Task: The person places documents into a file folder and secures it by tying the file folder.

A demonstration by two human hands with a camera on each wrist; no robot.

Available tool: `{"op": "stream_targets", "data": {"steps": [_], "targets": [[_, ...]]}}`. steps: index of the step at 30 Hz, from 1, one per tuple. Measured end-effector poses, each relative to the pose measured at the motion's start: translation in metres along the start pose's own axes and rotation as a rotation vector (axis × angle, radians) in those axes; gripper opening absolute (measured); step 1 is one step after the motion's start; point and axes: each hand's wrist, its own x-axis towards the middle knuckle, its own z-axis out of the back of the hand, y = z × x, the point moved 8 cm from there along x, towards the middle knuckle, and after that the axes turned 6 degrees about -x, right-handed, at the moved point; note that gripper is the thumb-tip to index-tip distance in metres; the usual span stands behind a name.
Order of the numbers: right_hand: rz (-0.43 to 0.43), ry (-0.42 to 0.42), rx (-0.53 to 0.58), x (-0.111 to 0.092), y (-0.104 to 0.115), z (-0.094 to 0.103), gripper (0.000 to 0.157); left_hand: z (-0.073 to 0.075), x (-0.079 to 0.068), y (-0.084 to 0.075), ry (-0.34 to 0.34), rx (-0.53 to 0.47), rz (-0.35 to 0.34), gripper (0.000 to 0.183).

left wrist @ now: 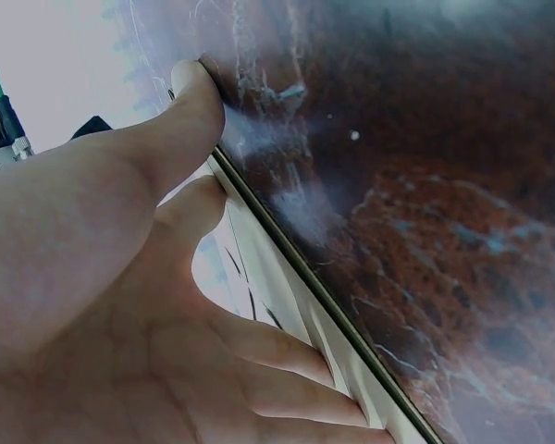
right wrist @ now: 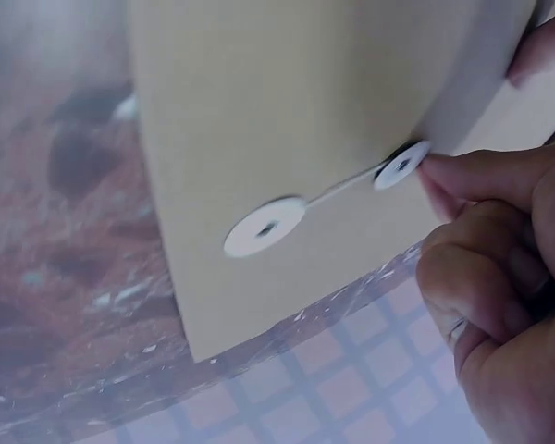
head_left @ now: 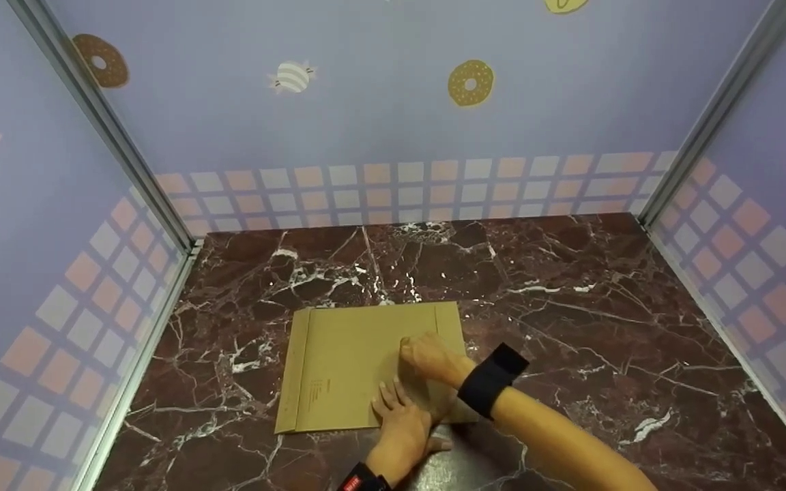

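Observation:
A brown kraft document envelope [head_left: 359, 348] lies flat on the marble-patterned surface, with small red print near its lower left. In the right wrist view two white paper discs, a near one [right wrist: 266, 228] and another [right wrist: 403, 165], are joined by a thin string [right wrist: 347, 186]. My right hand [head_left: 434, 358] is curled over the envelope's right part. Its finger and thumb pinch the string close beside the second disc, partly hidden by the fingers. My left hand [head_left: 403, 429] rests with spread fingers on the envelope's lower edge, thumb off to the right.
The dark red marble-patterned surface [head_left: 570, 327] extends around the envelope. Lilac panels stand on three sides: a back wall [head_left: 379, 123], a left wall [head_left: 24, 273] and a right wall [head_left: 761, 204]. Metal posts mark the two far corners.

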Motion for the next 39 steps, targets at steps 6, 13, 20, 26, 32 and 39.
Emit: {"op": "stream_targets", "data": {"steps": [6, 13, 20, 26, 32, 39], "targets": [[-0.024, 0.002, 0.068, 0.0, -0.009, -0.004, 0.022, -0.001, 0.001, 0.001, 0.024, -0.013, 0.038, 0.099], [-0.134, 0.018, 0.232, 0.002, -0.028, -0.009, 0.018, -0.002, 0.001, -0.001, 0.054, -0.042, -0.006, 0.083], [-0.226, 0.024, 0.328, -0.003, -0.039, -0.011, 0.016, -0.006, 0.002, -0.002, 0.096, -0.104, -0.026, 0.077], [-0.362, 0.031, 0.459, -0.007, -0.051, -0.017, 0.01, -0.008, 0.003, -0.001, 0.112, -0.11, -0.021, 0.077], [-0.42, 0.083, 0.571, -0.011, -0.057, -0.023, 0.008, -0.006, 0.001, -0.001, 0.097, -0.091, -0.032, 0.077], [-0.48, 0.148, 0.593, -0.013, -0.054, -0.019, 0.008, -0.005, 0.0, -0.001, 0.078, -0.089, -0.031, 0.078]]}}
